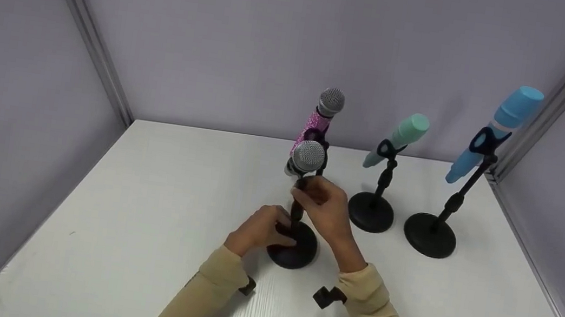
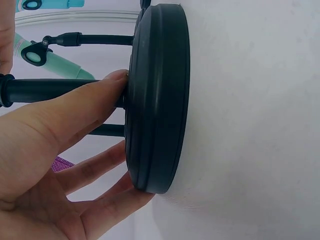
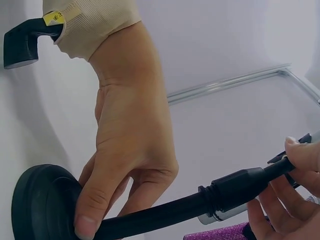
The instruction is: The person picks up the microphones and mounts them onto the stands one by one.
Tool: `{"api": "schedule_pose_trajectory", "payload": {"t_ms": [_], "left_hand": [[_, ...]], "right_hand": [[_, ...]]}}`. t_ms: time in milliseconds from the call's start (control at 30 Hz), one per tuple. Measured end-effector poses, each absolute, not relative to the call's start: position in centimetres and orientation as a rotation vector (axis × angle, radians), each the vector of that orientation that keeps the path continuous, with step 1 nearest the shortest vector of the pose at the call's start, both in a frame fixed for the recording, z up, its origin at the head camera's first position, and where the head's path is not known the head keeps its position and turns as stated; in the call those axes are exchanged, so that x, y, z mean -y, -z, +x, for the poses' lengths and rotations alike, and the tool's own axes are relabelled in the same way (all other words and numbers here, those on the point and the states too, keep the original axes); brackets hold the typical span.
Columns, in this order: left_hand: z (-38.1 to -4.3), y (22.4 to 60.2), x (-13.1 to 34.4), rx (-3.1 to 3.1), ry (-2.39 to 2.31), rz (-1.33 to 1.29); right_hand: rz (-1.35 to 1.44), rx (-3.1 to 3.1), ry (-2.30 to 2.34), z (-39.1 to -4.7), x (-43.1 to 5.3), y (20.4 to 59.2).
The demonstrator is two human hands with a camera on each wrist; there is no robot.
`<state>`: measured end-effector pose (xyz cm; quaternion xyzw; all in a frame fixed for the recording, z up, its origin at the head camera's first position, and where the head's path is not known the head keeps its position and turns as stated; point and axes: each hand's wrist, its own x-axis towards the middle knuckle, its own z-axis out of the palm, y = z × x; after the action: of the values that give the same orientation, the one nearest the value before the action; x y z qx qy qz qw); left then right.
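A black round-based microphone stand (image 1: 299,256) stands before me on the table, with a grey mesh microphone head (image 1: 309,155) at its top. My left hand (image 1: 263,228) grips the round base (image 2: 160,105), thumb on its upper face by the pole and fingers at the rim. Higher up, my right hand (image 1: 329,208) pinches the stand near its clip, above the thick collar (image 3: 235,190) of the pole. The hand hides most of that microphone's body and the clip. Directly behind is a glittery pink microphone (image 1: 315,123) on another black stand.
Right of my hands, a mint-green microphone (image 1: 409,131) leans in a black stand (image 1: 370,214). Farther right, a blue microphone (image 1: 512,115) sits in a taller stand (image 1: 429,237). Grey panels (image 1: 253,45) enclose the white table (image 1: 156,207) at the back and sides.
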<state>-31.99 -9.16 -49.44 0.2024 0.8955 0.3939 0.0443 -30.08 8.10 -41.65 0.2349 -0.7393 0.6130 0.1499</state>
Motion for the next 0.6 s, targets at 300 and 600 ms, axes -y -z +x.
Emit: {"api": "schedule_pose_trajectory", "payload": {"t_ms": [300, 600], "left_hand": [[-31.9, 49.2, 9.3, -2.740, -1.196, 0.624], [-32.1, 49.2, 9.3, -2.758, -1.165, 0.662]], "right_hand": [[0.734, 2.091, -1.787, -30.2, -8.0, 41.1], [0.779, 2.089, -1.763, -30.5, -8.1, 39.7]]}}
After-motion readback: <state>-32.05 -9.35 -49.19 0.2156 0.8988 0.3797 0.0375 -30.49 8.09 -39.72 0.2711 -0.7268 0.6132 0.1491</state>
